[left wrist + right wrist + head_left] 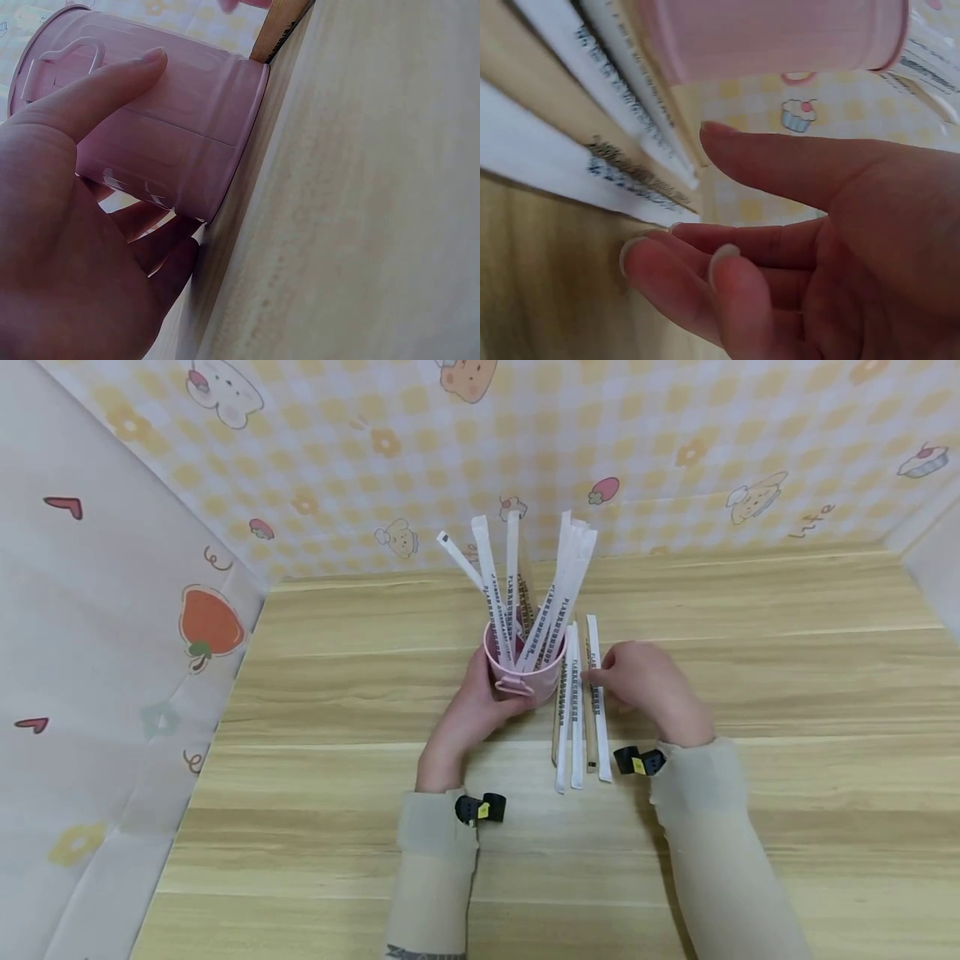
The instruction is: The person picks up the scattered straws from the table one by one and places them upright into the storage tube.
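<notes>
My left hand (474,708) grips a pink metal bucket (549,683) with a small handle, standing on the table. In the left wrist view the thumb lies along the bucket's side (191,105) and the other fingers curl beneath it. Several paper-wrapped straws (576,568), white and brown, lean out of the bucket in two fanned bunches. Right of it lies a row of more wrapped straws (577,727). My right hand (651,685) is at the row's right side, fingertips by the outermost white straw (602,727). In the right wrist view its thumb and fingers are apart, holding nothing.
The wood-grain table (337,710) runs back to a yellow checked wall covering (637,435) with cartoon prints. A white printed sheet (97,635) rises along the left edge. Both wrists wear small black cameras.
</notes>
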A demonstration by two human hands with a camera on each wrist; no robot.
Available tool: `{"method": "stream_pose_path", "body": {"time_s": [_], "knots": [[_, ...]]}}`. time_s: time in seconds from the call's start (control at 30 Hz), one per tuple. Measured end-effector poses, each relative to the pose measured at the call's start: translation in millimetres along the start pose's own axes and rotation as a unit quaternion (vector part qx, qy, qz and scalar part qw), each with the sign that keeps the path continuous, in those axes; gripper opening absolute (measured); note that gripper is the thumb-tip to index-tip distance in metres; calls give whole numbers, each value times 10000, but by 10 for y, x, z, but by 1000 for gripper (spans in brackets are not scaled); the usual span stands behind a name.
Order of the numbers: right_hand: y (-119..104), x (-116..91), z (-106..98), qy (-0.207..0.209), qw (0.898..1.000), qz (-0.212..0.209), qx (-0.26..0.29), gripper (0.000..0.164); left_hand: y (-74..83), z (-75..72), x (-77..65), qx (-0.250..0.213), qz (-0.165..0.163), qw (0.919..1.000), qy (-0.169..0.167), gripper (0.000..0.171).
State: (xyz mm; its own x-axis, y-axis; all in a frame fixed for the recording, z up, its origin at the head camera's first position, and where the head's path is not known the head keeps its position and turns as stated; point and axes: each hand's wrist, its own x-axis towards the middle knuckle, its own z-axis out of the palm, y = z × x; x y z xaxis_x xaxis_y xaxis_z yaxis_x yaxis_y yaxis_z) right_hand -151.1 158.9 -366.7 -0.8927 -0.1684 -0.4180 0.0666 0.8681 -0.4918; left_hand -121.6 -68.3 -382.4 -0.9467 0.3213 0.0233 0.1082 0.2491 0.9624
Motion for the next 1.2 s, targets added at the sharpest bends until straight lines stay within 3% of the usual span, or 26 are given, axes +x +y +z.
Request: {"method": "stream_pose_path", "body": {"time_s": [0.47, 0.9, 1.07, 1.2], "knots": [[13, 69, 95, -97, 9995, 290, 76, 27, 21, 4, -9, 105, -169, 9998, 80, 103], [55, 84, 91, -226, 9991, 156, 315, 28, 13, 4, -8, 136, -161, 9998, 74, 105], [74, 50, 24, -110, 9990, 6, 435, 25, 14, -2, -9, 105, -153, 9998, 76, 105], [73, -22, -67, 259, 9983, -122, 511, 24, 13, -3, -5, 105, -131, 9998, 70, 105]]}}
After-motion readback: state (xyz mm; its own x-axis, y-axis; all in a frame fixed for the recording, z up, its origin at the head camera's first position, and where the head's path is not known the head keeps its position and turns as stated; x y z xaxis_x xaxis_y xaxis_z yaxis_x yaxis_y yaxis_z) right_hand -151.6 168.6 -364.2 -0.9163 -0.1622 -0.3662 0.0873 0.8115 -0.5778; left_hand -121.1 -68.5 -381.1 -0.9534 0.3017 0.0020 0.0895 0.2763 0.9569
